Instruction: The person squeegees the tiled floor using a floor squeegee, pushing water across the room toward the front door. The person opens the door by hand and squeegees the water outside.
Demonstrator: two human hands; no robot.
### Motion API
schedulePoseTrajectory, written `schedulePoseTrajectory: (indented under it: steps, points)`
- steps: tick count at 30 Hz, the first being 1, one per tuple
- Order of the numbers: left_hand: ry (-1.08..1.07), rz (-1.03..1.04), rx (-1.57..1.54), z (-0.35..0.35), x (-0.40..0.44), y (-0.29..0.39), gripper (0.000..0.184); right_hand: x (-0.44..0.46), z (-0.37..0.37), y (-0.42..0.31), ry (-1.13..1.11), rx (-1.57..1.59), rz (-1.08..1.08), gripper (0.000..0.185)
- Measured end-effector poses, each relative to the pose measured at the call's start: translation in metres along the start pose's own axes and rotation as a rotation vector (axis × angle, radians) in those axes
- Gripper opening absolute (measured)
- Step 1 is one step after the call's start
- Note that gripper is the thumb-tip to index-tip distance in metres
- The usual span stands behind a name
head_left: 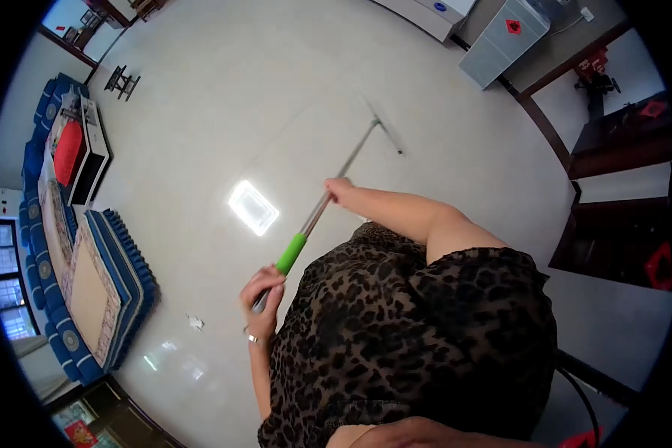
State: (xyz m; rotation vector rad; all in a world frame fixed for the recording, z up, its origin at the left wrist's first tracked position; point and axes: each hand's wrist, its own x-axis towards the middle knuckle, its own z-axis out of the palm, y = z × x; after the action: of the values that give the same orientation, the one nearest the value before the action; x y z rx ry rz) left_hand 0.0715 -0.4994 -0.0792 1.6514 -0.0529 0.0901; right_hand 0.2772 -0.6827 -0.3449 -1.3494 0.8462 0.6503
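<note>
A long-handled floor squeegee (357,151) slants across the view, with a metal pole, a green grip sleeve and a thin crossbar head resting on the pale floor. My left hand (263,290), with a bracelet at its wrist, is closed around the grey end of the handle just below the green sleeve. Farther up, my right hand (338,189) wraps round the bare metal part of the pole. The squeegee's head (387,131) lies beyond my right hand, and part of it is blurred.
Glossy pale floor tiles (276,97) reflect a bright patch of light. Along the left stand a blue sofa (101,299) and a low table (93,149) with a red item. A small dark stool (122,82) is farther off. A white scrap (195,322) lies on the floor. Cabinets (506,41) line the right.
</note>
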Motion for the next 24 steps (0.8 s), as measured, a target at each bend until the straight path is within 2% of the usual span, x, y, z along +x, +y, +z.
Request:
schedulePoseTrajectory:
  steps: [3, 8, 10, 11, 13, 17, 21, 22, 24]
  points:
    - [-0.129, -0.026, 0.088, 0.074, 0.083, -0.013, 0.008, 0.083, -0.083, -0.043, 0.113, 0.066, -0.014, 0.011]
    - [-0.227, -0.021, -0.04, 0.179, 0.181, -0.062, 0.009, 0.168, -0.193, -0.108, 0.177, 0.264, 0.02, 0.013]
    - [-0.259, -0.01, -0.08, 0.215, 0.216, -0.078, 0.01, 0.268, -0.241, -0.099, 0.16, 0.342, -0.005, 0.013]
    - [-0.266, -0.008, -0.1, 0.214, 0.212, -0.095, 0.01, 0.284, -0.243, -0.084, 0.154, 0.352, 0.014, 0.012]
    - [-0.247, -0.014, -0.105, 0.24, 0.231, -0.111, 0.01, 0.315, -0.258, -0.102, 0.125, 0.367, 0.061, 0.011]
    - [-0.089, -0.034, -0.064, 0.253, 0.251, -0.12, 0.01, 0.343, -0.236, -0.126, -0.101, 0.147, 0.04, 0.007]
    - [0.071, -0.061, 0.031, 0.231, 0.239, -0.105, 0.01, 0.388, -0.173, -0.092, -0.19, 0.024, 0.039, 0.005]
    - [0.121, -0.07, 0.07, 0.223, 0.234, -0.099, 0.01, 0.372, -0.144, -0.09, -0.145, 0.014, 0.098, 0.004]
    - [0.212, -0.133, 0.133, 0.204, 0.218, -0.087, 0.008, 0.316, -0.093, -0.101, -0.196, -0.144, 0.01, 0.01]
